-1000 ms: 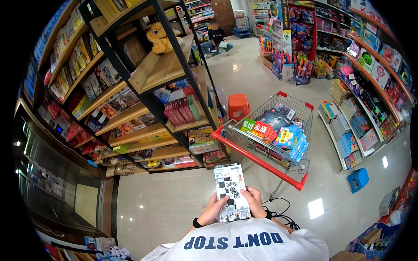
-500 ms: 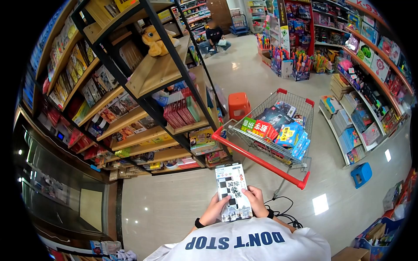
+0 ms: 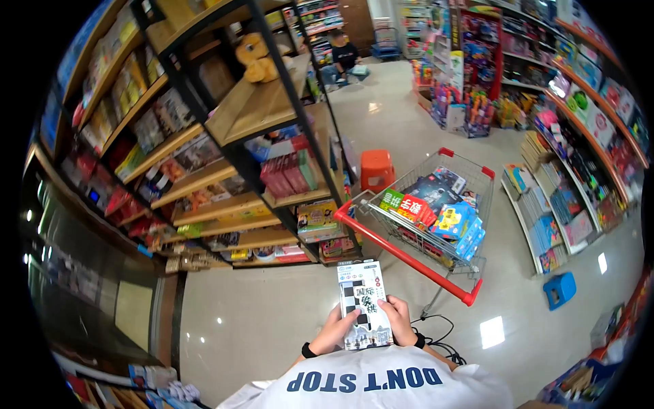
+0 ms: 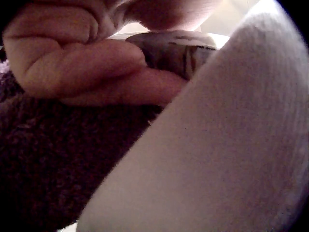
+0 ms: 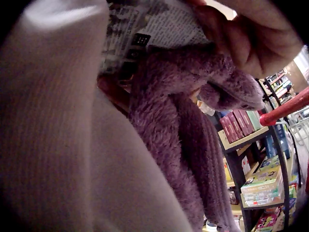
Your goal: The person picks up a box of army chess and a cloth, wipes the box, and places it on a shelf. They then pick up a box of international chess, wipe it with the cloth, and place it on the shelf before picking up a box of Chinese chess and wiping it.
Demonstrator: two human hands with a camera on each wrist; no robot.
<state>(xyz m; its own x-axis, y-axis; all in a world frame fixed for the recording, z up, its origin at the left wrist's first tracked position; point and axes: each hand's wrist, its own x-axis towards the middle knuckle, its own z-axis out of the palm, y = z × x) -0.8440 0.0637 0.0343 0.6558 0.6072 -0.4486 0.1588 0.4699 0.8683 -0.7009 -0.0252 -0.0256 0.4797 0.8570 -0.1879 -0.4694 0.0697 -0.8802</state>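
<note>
In the head view both hands hold a white chess set box point(image 3: 366, 296) with black-and-white checks and Chinese lettering, low in front of the shirt. My left hand point(image 3: 334, 328) grips its left edge, thumb on the front face. On the opposite edge my right hand point(image 3: 399, 323) grips it the same way. Curled fingers point(image 4: 91, 72) show in the left wrist view above dark purple plush. The right wrist view shows the box's printed back point(image 5: 161, 29) and a purple fuzzy plush thing point(image 5: 164, 121) below it, hidden from the head view.
A shopping cart point(image 3: 415, 252) with a red handle, loaded with boxes and books, stands ahead right. Shelves point(image 3: 266, 116) rise on the left, one bearing a plush toy point(image 3: 257, 60). Orange stool point(image 3: 377, 169), blue stool point(image 3: 560, 290), black cables point(image 3: 443, 341) and a seated person point(image 3: 344, 56) are around.
The head view has shifted slightly, so the shelves and cart appear a little further right. Both hands keep the chess set box in nearly the same place.
</note>
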